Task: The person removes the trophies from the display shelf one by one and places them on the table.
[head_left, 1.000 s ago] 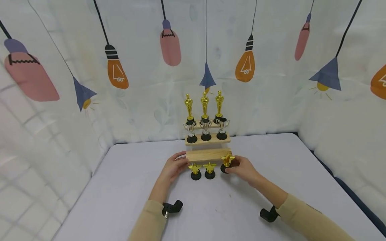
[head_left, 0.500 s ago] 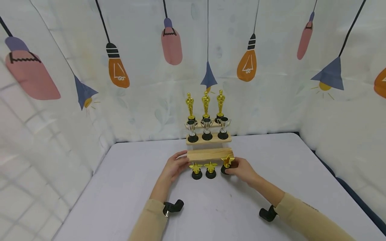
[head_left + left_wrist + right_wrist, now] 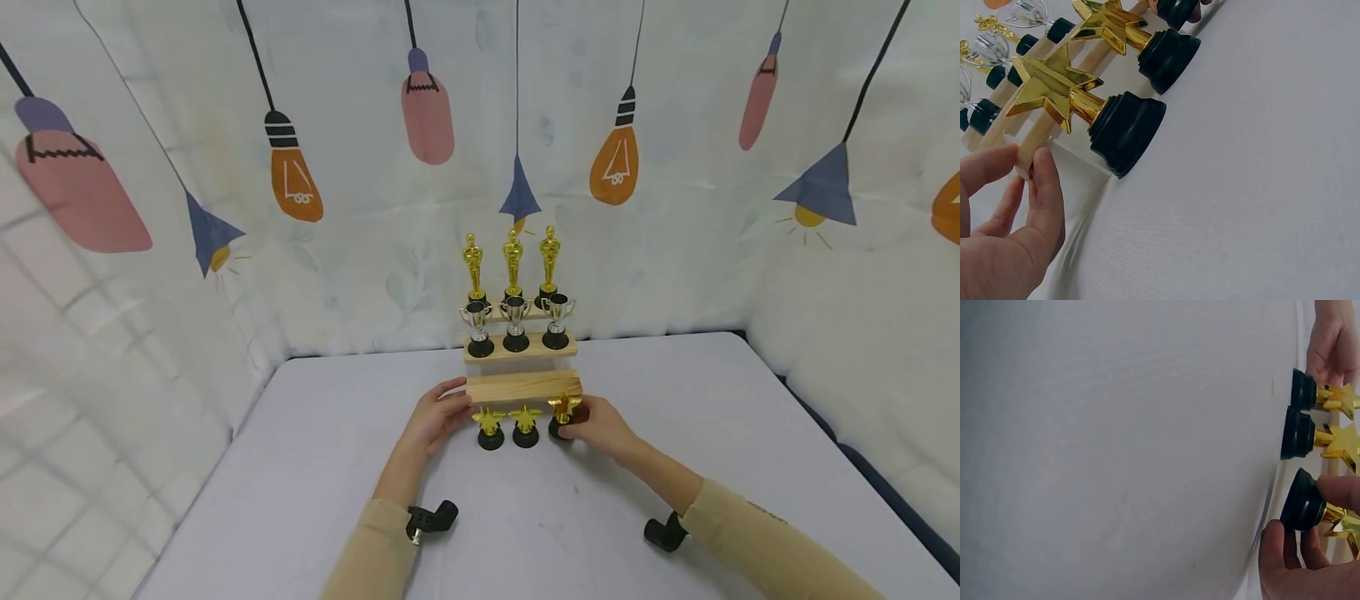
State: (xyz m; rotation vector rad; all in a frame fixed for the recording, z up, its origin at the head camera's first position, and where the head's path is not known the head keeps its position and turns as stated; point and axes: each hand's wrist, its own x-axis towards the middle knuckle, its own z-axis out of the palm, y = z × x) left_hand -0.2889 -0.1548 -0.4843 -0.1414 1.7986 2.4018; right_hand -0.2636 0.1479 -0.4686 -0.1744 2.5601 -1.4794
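My right hand grips the black base of a gold star trophy, holding it at the right end of the front row. In the right wrist view, thumb and fingers lie around that base. To its left, two more star trophies stand side by side, the left one and the middle one. My left hand pinches the left end of the lowest wooden shelf board. The left wrist view shows thumb and fingers on the board's end, beside the nearest star trophy.
Behind, a row of silver cup trophies stands on the middle shelf. Gold figure statuettes stand on the top shelf. The white-covered table meets a lamp-patterned curtain at the back.
My right hand has brought its star trophy slightly left and down, closer to the other two. The left hand keeps its hold on the board. The head view has shifted slightly.
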